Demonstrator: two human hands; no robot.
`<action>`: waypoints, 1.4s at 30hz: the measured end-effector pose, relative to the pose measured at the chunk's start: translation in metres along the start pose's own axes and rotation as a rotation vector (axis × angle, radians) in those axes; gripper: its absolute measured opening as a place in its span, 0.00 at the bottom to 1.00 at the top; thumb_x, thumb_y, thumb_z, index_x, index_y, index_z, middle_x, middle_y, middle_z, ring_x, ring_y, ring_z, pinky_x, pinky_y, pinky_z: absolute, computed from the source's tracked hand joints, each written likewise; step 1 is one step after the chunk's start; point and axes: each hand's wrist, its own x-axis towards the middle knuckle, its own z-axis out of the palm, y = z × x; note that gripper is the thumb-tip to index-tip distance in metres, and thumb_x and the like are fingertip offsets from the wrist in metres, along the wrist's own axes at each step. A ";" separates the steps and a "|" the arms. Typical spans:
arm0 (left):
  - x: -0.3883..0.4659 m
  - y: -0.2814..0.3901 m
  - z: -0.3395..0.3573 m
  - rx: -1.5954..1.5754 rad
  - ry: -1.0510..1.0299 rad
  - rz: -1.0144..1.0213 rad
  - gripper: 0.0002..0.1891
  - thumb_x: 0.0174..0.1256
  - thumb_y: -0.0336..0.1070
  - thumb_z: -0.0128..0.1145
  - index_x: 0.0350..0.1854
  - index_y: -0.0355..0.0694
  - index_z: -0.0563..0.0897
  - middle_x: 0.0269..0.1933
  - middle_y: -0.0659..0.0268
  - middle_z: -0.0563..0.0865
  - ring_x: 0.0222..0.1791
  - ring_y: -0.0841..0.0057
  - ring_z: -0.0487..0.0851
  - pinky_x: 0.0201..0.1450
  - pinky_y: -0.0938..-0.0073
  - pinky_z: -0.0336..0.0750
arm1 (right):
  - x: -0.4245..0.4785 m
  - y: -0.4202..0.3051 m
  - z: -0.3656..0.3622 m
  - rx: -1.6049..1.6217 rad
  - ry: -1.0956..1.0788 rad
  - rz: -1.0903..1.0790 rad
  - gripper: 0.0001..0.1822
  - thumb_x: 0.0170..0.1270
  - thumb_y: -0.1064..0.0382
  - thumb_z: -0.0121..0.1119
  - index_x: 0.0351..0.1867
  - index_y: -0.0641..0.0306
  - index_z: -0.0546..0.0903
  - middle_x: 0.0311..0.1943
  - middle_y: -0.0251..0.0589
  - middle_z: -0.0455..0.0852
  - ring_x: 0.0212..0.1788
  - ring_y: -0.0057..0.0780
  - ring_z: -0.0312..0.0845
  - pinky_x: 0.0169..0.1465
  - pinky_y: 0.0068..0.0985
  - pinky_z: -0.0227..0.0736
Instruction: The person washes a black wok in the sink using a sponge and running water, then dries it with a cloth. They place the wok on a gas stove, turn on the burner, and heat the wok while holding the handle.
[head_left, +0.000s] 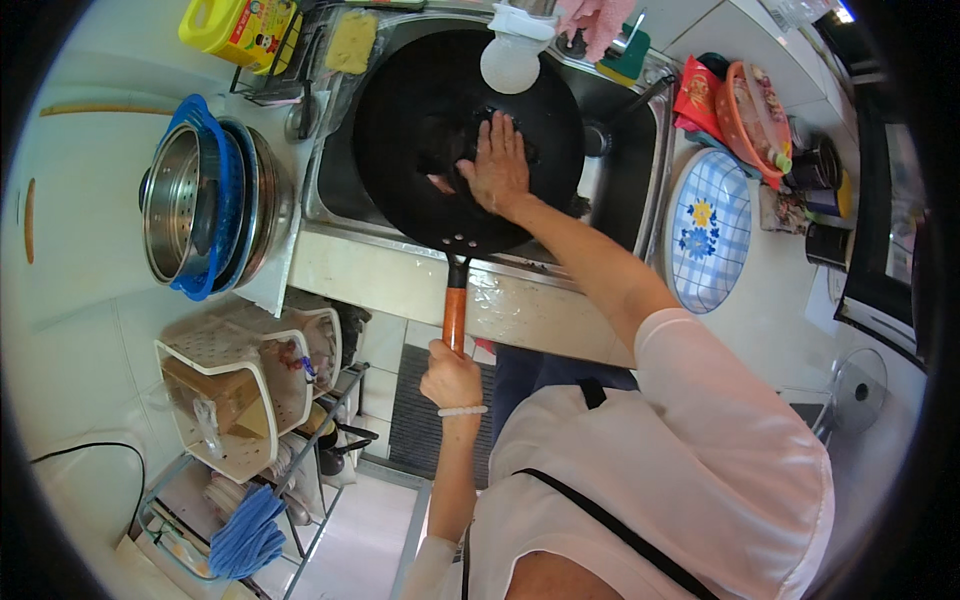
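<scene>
A large black wok (405, 97) with a wooden handle (454, 311) rests over the stainless steel sink (630, 157). My left hand (452, 381), with a pale bead bracelet at the wrist, is closed around the end of that handle. Inside the wok, my right hand (501, 161) lies palm down, fingers extended and close together, on or just above the inner surface; contact cannot be told for sure. The faucet with a round white head (510, 66) hangs over the wok's far side. Something small and pinkish (441, 183) shows in the wok left of my right hand.
Stacked steel pots and a blue colander (202, 195) stand left of the sink. A yellow sponge (351, 42) lies at the back left. To the right are an oval checked plate (709, 229) and an orange basket (757, 124). A rack with white bins (217, 405) stands lower left.
</scene>
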 end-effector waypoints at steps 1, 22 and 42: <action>-0.001 0.002 0.001 0.038 0.033 0.017 0.11 0.51 0.33 0.61 0.27 0.39 0.70 0.19 0.58 0.79 0.19 0.58 0.82 0.22 0.60 0.77 | 0.003 -0.008 0.006 0.066 0.018 -0.063 0.37 0.67 0.46 0.45 0.70 0.69 0.54 0.72 0.55 0.44 0.75 0.48 0.35 0.73 0.42 0.33; 0.013 -0.003 -0.008 -0.029 -0.133 -0.156 0.09 0.50 0.33 0.61 0.29 0.37 0.73 0.23 0.50 0.83 0.25 0.51 0.83 0.30 0.53 0.77 | -0.048 0.028 -0.118 -0.186 -0.993 -0.583 0.41 0.68 0.33 0.29 0.72 0.63 0.49 0.74 0.42 0.41 0.76 0.35 0.34 0.74 0.37 0.34; 0.021 -0.007 -0.023 -0.121 -0.200 -0.069 0.09 0.48 0.31 0.61 0.28 0.36 0.75 0.21 0.47 0.81 0.23 0.50 0.82 0.30 0.53 0.77 | 0.024 -0.076 0.016 0.399 -0.217 -0.780 0.34 0.69 0.48 0.44 0.72 0.57 0.52 0.73 0.46 0.44 0.75 0.42 0.37 0.74 0.41 0.35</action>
